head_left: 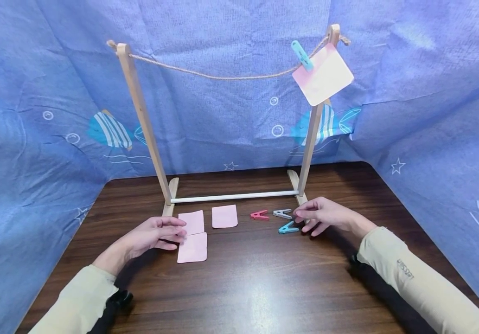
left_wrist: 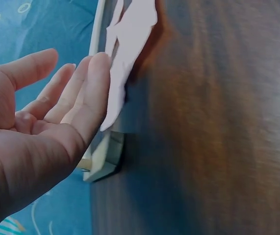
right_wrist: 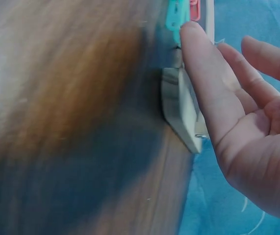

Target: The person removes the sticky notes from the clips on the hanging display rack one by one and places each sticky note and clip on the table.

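Note:
My left hand (head_left: pixel 151 236) hovers with loosely bent fingers at the left edges of two pink square cloths, a far one (head_left: pixel 192 221) and a near one (head_left: pixel 192 247). A third pink square cloth (head_left: pixel 224 216) lies to their right. In the left wrist view the fingertips overlap the cloths (left_wrist: pixel 127 54), and the palm holds nothing. My right hand (head_left: pixel 324 215) has relaxed fingers just right of a grey clothespin (head_left: pixel 282 214) and a teal clothespin (head_left: pixel 288 228). A red clothespin (head_left: pixel 259 215) lies further left. The right wrist view shows nothing in that hand.
A wooden frame (head_left: pixel 144 120) stands at the back of the brown table (head_left: pixel 239 287), with a rope (head_left: pixel 214 77) strung across its top. On the rope's right end, a teal clothespin (head_left: pixel 302 54) holds a pink square cloth (head_left: pixel 324 76). Blue fish-print fabric (head_left: pixel 231 125) surrounds the table.

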A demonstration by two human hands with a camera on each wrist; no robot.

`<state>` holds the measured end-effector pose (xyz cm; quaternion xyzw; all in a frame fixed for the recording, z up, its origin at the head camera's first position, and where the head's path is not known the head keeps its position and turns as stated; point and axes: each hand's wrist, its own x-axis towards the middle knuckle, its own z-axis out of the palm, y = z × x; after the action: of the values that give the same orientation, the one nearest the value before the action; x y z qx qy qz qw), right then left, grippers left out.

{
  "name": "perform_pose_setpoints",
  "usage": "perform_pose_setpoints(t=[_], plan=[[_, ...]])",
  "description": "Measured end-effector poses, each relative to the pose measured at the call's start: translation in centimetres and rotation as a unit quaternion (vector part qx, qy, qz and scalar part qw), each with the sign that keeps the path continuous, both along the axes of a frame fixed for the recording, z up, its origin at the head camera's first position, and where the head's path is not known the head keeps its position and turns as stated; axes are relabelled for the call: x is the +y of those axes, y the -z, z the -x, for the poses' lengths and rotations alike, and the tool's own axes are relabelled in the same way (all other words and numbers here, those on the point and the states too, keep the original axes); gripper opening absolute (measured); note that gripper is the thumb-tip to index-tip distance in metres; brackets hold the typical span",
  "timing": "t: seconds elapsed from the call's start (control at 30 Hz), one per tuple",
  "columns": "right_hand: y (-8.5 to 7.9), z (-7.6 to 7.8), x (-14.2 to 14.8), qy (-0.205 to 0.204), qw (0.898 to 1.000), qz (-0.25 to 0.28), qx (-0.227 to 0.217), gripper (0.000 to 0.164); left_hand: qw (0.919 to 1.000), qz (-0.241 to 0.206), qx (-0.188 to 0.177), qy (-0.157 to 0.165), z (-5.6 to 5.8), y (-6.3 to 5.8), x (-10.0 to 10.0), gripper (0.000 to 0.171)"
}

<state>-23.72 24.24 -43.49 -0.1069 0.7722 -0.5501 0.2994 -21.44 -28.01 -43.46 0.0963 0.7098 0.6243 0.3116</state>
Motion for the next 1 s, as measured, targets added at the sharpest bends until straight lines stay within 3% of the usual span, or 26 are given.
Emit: perform_pose_setpoints(t=[0.4, 0.7, 0.87, 1.0], plan=[[-4.6, 1.1, -0.9, -0.053, 0.998, -0.023, -0.010, 0.052, 0.9973, 0.012, 0.002, 0.073, 0.7, -2.9, 1.9, 0.053], [-9.7, 2.1, -2.1, -0.094, 0.994, -0.038, 0.037, 0.048, 0.9939, 0.017, 0.020, 0.107, 2.1, -6.4, 4.4, 0.055], [-11.9, 2.3, -2.6, -0.103, 0.992, -0.043, 0.065, 0.047, 0.9885, 0.036, 0.031, 0.144, 2.4, -8.7, 6.2, 0.055], [-13.3, 2.4, -3.2, -0.101, 0.990, -0.048, 0.084, 0.045, 0.9863, 0.034, 0.049, 0.154, 2.8, -10.4, 7.4, 0.055]])
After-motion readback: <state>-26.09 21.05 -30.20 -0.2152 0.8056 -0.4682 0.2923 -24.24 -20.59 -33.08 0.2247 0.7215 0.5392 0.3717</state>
